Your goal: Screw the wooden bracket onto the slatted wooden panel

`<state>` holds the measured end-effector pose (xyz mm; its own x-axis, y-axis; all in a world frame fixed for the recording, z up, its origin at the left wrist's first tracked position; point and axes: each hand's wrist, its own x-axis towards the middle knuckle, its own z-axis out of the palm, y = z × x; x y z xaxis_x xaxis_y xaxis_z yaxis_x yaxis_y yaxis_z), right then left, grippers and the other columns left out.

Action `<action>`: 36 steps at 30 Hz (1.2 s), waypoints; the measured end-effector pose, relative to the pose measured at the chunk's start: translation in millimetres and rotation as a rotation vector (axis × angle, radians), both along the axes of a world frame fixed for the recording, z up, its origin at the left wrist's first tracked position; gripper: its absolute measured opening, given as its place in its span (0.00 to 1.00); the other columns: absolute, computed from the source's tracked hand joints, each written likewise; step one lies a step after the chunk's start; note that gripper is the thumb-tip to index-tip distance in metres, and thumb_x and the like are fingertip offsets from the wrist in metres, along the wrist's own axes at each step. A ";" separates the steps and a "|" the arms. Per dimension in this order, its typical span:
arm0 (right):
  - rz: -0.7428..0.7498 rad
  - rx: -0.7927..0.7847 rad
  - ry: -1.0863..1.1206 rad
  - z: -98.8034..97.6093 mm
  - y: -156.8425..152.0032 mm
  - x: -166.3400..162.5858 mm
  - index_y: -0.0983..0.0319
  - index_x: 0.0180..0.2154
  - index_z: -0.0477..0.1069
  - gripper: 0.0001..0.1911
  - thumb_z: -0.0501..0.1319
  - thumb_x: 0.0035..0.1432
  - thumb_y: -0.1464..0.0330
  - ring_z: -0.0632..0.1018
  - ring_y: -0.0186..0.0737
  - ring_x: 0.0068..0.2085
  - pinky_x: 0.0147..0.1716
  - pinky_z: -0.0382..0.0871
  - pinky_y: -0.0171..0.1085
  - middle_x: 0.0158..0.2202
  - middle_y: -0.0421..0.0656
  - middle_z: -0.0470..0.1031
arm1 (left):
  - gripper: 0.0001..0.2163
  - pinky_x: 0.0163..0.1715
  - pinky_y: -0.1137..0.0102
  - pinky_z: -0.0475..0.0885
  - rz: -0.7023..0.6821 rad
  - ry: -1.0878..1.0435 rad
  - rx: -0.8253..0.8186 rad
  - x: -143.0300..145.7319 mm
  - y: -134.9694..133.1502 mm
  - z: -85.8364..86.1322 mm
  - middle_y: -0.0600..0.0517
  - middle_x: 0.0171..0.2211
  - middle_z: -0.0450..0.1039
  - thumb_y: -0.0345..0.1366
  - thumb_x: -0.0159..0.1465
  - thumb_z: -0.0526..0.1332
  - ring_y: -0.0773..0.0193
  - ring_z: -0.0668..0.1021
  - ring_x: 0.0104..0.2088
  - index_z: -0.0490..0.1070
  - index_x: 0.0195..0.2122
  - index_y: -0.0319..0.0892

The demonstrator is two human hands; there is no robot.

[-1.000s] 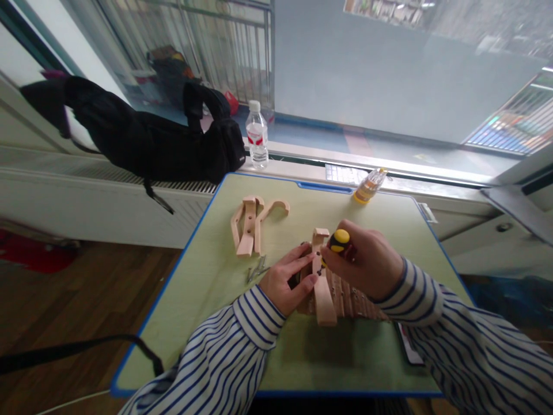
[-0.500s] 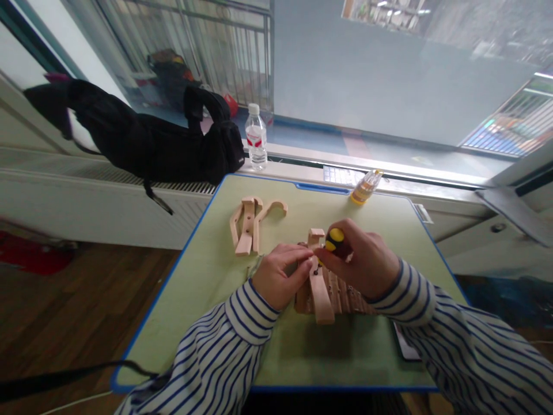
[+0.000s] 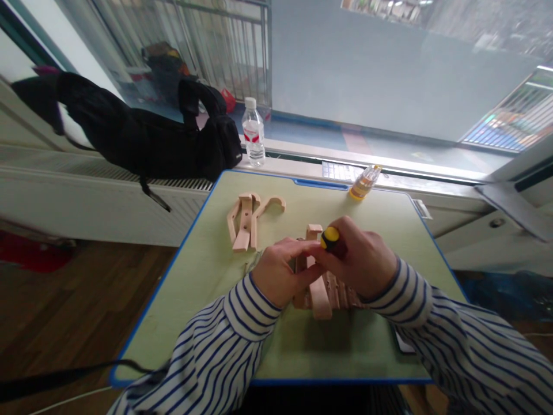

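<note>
My right hand is closed around the yellow-and-black handle of a screwdriver, whose tip is hidden behind my fingers. Against it, my left hand has thumb and fingers pinched together over a pale wooden hook; what they pinch is hidden. That hook lies across a darker slatted wooden piece, partly covered by my right hand. Farther back on the left of the table, several loose wooden hooks with screw holes lie in a group.
The light green table has a blue edge. A bottle with a yellow base stands at its back right. On the sill are a water bottle and a black bag. A dark flat object lies partly under my right sleeve.
The screwdriver handle has tilted and shifted slightly left, closer to my left hand. My left fingers now cover the screwdriver tip and the spot on the hook that showed before. The view shifted slightly.
</note>
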<state>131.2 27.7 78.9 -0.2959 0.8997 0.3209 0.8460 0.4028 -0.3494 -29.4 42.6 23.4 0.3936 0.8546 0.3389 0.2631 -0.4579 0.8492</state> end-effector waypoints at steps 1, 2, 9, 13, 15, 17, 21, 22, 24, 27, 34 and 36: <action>-0.014 0.018 -0.010 -0.3 -0.6 -0.8 0.61 0.32 0.58 0.15 0.55 0.55 0.56 0.69 0.31 0.18 0.18 0.57 0.29 0.19 0.36 0.66 | 0.12 0.36 0.69 0.73 -0.009 -0.001 0.001 -0.1 1.5 -0.2 0.52 0.33 0.76 0.37 0.55 0.63 0.63 0.77 0.34 0.74 0.41 0.44; -0.028 0.031 -0.021 -0.8 -1.1 -1.4 0.61 0.32 0.58 0.15 0.55 0.55 0.56 0.69 0.31 0.18 0.18 0.56 0.29 0.18 0.36 0.66 | 0.12 0.35 0.69 0.73 -0.016 -0.001 0.006 -0.2 3.0 -0.7 0.52 0.32 0.76 0.37 0.55 0.63 0.64 0.77 0.33 0.75 0.40 0.44; -0.023 -0.020 -0.096 3.5 -3.7 -1.6 0.61 0.32 0.59 0.16 0.52 0.56 0.54 0.68 0.32 0.19 0.19 0.55 0.31 0.19 0.37 0.66 | 0.08 0.35 0.70 0.71 -0.069 0.042 0.033 -1.8 6.5 -1.7 0.53 0.31 0.76 0.35 0.58 0.60 0.65 0.76 0.33 0.76 0.39 0.46; 0.010 -0.001 -0.111 19.8 -4.7 1.5 0.62 0.36 0.62 0.18 0.55 0.53 0.54 0.69 0.33 0.23 0.22 0.58 0.32 0.25 0.39 0.70 | 0.07 0.34 0.70 0.71 -0.087 0.070 0.036 -3.4 5.1 2.8 0.53 0.29 0.75 0.36 0.60 0.59 0.65 0.76 0.32 0.76 0.36 0.44; 0.074 0.001 -0.065 28.2 -4.8 3.5 0.64 0.42 0.62 0.18 0.56 0.55 0.58 0.69 0.31 0.23 0.24 0.60 0.32 0.29 0.41 0.72 | 0.08 0.33 0.71 0.71 -0.112 0.073 0.045 -3.8 5.2 5.0 0.52 0.30 0.75 0.37 0.60 0.59 0.65 0.76 0.32 0.75 0.37 0.44; 0.177 0.002 -0.048 33.7 -4.8 5.1 0.64 0.47 0.61 0.18 0.55 0.56 0.62 0.68 0.29 0.23 0.25 0.61 0.31 0.32 0.42 0.73 | 0.09 0.33 0.71 0.70 -0.131 0.083 0.048 -4.1 5.6 6.5 0.52 0.31 0.75 0.37 0.61 0.58 0.65 0.76 0.33 0.75 0.39 0.44; 0.295 -0.006 -0.051 34.3 -3.9 6.2 0.63 0.47 0.64 0.14 0.53 0.58 0.67 0.69 0.28 0.24 0.27 0.62 0.29 0.33 0.41 0.73 | 0.10 0.34 0.70 0.71 -0.139 0.126 0.049 -4.7 6.3 7.6 0.51 0.31 0.74 0.39 0.61 0.57 0.64 0.75 0.33 0.74 0.41 0.44; 0.300 -0.006 -0.050 33.2 -3.6 6.2 0.63 0.46 0.65 0.14 0.53 0.59 0.68 0.69 0.28 0.25 0.27 0.63 0.29 0.33 0.41 0.73 | 0.10 0.34 0.70 0.71 -0.143 0.134 0.051 -4.8 6.4 7.8 0.51 0.31 0.74 0.39 0.62 0.57 0.64 0.75 0.33 0.74 0.40 0.43; 0.296 0.001 -0.050 31.3 -2.9 6.3 0.63 0.46 0.66 0.13 0.53 0.59 0.68 0.70 0.28 0.26 0.28 0.63 0.29 0.33 0.41 0.73 | 0.10 0.34 0.70 0.70 -0.152 0.147 0.056 -4.9 6.6 8.2 0.51 0.30 0.74 0.39 0.62 0.56 0.64 0.75 0.33 0.74 0.38 0.42; 0.289 0.017 -0.062 29.9 -1.9 7.0 0.64 0.45 0.66 0.13 0.52 0.60 0.66 0.71 0.29 0.28 0.29 0.63 0.30 0.33 0.42 0.73 | 0.09 0.33 0.71 0.70 -0.153 0.162 0.071 -4.4 6.7 9.0 0.51 0.29 0.73 0.38 0.62 0.55 0.65 0.75 0.32 0.74 0.35 0.41; 0.259 0.051 -0.109 29.6 -1.6 8.1 0.65 0.43 0.67 0.13 0.52 0.60 0.65 0.72 0.33 0.31 0.30 0.63 0.32 0.33 0.43 0.73 | 0.09 0.30 0.73 0.69 -0.146 0.207 0.109 -3.0 5.4 10.5 0.53 0.27 0.72 0.37 0.63 0.54 0.67 0.74 0.29 0.73 0.33 0.41; 0.253 0.042 -0.115 29.5 -1.8 7.5 0.65 0.43 0.67 0.13 0.52 0.61 0.64 0.73 0.34 0.31 0.31 0.64 0.32 0.34 0.44 0.73 | 0.08 0.31 0.72 0.70 -0.128 0.196 0.116 -3.1 5.2 10.8 0.53 0.28 0.73 0.37 0.61 0.56 0.66 0.74 0.30 0.73 0.35 0.41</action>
